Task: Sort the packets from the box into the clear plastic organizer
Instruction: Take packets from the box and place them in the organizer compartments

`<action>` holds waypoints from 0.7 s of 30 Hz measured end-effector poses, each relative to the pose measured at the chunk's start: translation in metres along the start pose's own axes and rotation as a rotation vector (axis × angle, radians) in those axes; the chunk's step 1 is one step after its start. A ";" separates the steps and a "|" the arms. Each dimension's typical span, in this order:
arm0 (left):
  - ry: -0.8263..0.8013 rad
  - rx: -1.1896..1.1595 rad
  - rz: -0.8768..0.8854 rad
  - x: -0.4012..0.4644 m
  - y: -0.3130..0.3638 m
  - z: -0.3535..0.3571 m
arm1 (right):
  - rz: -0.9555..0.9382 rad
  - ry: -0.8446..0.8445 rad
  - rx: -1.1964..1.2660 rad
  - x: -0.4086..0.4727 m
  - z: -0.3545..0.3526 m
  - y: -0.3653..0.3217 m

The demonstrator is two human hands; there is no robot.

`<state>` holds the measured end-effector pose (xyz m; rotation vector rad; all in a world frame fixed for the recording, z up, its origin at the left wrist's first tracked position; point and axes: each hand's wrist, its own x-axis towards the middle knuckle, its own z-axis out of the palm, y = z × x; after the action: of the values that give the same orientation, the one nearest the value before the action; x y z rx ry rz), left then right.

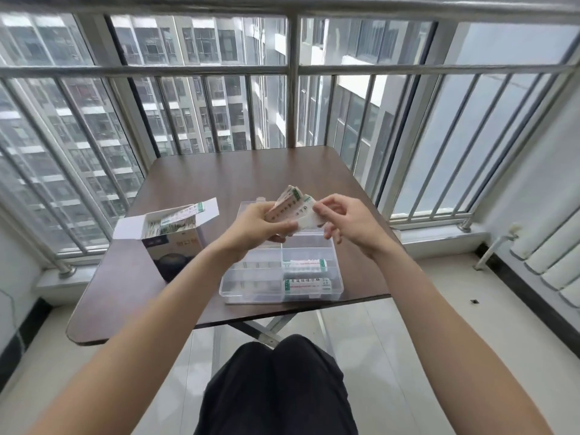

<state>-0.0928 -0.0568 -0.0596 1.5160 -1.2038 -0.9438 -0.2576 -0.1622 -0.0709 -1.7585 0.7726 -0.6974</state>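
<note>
- Nearest, the clear plastic organizer [251,288] sits at the table's [125,309] near edge, with packets stacked in its two front right compartments [306,276].
- Above it, the left hand [255,226] grips a fanned bundle of packets [287,207]; the right hand [343,222] pinches one white packet [309,219] at the bundle's edge.
- Farther left, the open box [171,233] holds more packets.

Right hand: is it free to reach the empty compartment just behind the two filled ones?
Probably yes. The right hand hovers above the clear plastic organizer, whose lid is open, and nothing covers that compartment. It is pinching a packet from the left hand's stack, though.
</note>
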 end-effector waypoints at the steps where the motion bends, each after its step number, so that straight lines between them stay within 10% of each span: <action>1: 0.018 -0.009 -0.005 0.000 -0.003 0.001 | 0.003 -0.008 0.042 -0.001 0.001 0.003; 21: 0.244 -0.107 -0.089 -0.027 -0.045 -0.014 | 0.039 0.040 0.128 -0.003 0.003 0.019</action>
<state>-0.0741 -0.0241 -0.0992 1.5585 -0.9049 -0.8396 -0.2611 -0.1627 -0.0902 -1.6140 0.7703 -0.7417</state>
